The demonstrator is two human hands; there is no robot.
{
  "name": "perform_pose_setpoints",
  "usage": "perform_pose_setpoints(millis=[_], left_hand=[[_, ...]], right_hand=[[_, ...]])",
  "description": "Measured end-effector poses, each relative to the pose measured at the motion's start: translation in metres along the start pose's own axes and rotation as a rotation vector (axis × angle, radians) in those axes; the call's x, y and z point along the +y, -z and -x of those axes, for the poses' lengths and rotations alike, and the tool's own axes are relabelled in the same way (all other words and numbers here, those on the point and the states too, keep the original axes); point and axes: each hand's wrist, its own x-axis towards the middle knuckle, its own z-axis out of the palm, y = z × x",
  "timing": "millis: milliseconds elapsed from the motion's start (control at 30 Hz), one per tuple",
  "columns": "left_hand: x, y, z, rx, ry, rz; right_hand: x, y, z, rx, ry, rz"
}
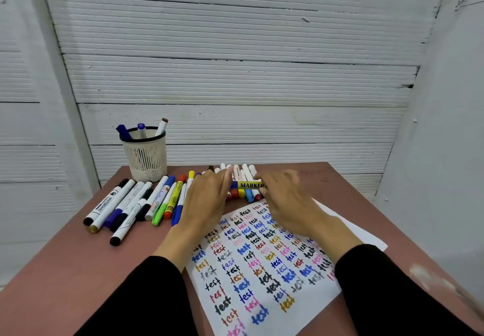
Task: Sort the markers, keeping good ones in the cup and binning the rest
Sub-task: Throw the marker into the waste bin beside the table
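- Marker, yellow-labelled (250, 185), printed "MARKER", lies crosswise between both hands, just above the far edge of the test sheet (264, 270), near frame centre.
- Right hand (284, 199) grips its right end, fingers curled around the barrel.
- Left hand (209, 196) meets its left end; fingers look fairly straight and blurred, so I cannot tell whether they pinch the cap or only touch it.
- Judged step: uncapping this marker for a trial stroke, or recapping it after one; sorting is only partly done.
- Behind the hands, at 12 o'clock from the sheet, a row of markers (246, 178) lies side by side, partly hidden.
- At 10 o'clock from the sheet, a second loose group of markers (136, 204) fans across the table (65, 270).
- Mesh cup (145, 156) stands at 11 o'clock, near the table's far-left corner, holding three markers upright.
- Sheet is covered with "test" in many colours.
- No bin is in view.
- Next move calls for a clear verdict on the ink, then a reach to the cup at 11 o'clock or to a bin out of frame.
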Motion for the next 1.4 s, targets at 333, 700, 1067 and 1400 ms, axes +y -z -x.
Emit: perform_pose_setpoints(millis=[333,700,1067,1400], left_hand=[[0.0,0.009,0.005,-0.054,0.092,-0.013],[-0.002,0.012,0.004,-0.002,-0.109,-0.241],[-0.002,0.009,0.003,-0.029,-0.043,-0.035],[-0.016,0.007,0.004,0.007,-0.097,0.02]], right_hand=[[-0.034,-0.015,0.001,0.112,0.104,0.081],[-0.032,-0.001,-0.001,-0.249,-0.063,-0.395],[-0.037,0.009,-0.004,-0.446,-0.189,-0.795],[-0.033,0.014,-0.002,-0.571,-0.268,-0.96]])
